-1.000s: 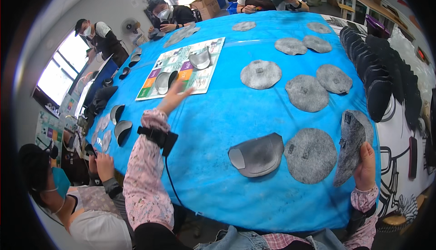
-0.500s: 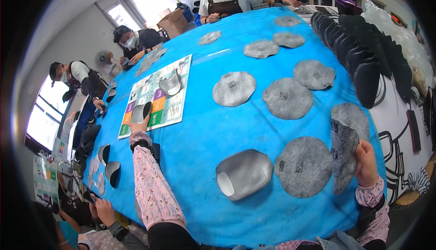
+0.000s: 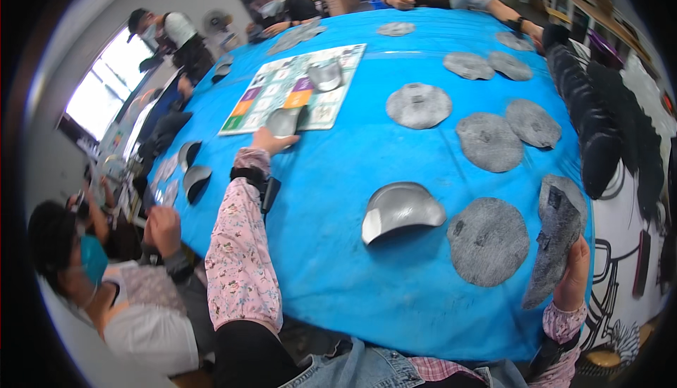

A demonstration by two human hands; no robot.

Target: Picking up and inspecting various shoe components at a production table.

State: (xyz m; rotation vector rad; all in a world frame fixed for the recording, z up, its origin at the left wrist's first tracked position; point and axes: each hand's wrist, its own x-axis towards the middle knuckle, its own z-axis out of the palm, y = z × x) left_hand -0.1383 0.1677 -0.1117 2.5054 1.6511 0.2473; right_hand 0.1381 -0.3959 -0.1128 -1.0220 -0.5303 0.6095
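At the near edge of a printed board (image 3: 243,119), my left hand (image 3: 271,141) grips a curved grey visor-shaped piece (image 3: 282,121). A second shiny grey curved piece (image 3: 326,75) lies farther up that board. My right hand (image 3: 572,275) holds a bent dark grey felt disc (image 3: 556,243) by its right side, over another felt disc (image 3: 557,185) at the table's right edge. Between my hands, a larger domed grey piece (image 3: 405,208) with a pale patch rests beside a flat round felt disc (image 3: 489,242).
The blue-covered table (image 3: 338,275) carries several more felt discs (image 3: 419,106). Black curved pieces (image 3: 585,120) are stacked along its right side, and dark curved pieces (image 3: 197,182) lie at its left edge. A masked person (image 3: 141,296) sits close on my left; others work at the far side.
The view has swung left, so the table appears shifted right and upward. Both hands keep their holds. The felt disc in my right hand leans more, and the person at left shows more fully.
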